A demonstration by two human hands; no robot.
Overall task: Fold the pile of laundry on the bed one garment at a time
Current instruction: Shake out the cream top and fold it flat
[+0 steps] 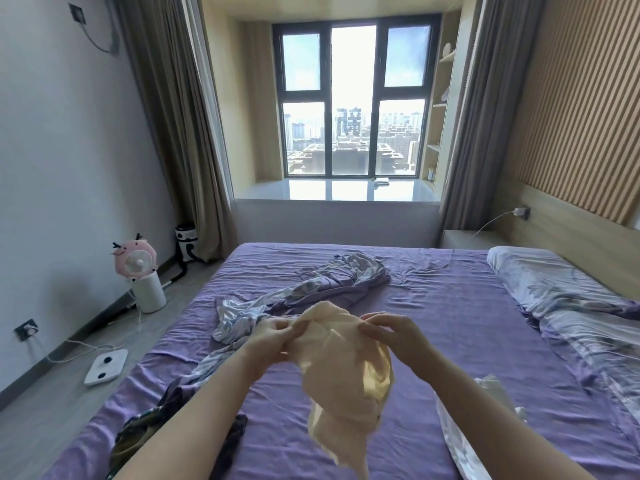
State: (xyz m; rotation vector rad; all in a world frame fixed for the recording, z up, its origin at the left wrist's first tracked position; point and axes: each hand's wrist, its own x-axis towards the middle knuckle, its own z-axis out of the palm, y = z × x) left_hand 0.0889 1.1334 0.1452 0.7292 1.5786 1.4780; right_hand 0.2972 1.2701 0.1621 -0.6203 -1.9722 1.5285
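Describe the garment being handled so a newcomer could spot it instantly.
Start at the purple bed below the window. Just above its near middle, the left hand and right hand pinch a cream garment that hangs crumpled between them. It alone is held aloft; the patterned clothes lie on the sheet.

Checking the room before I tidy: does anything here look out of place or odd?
A white scale lies askew on the floor beside the bed, its cable trailing to a wall socket. High on the left wall, an open wall box has a loose cable hanging out.
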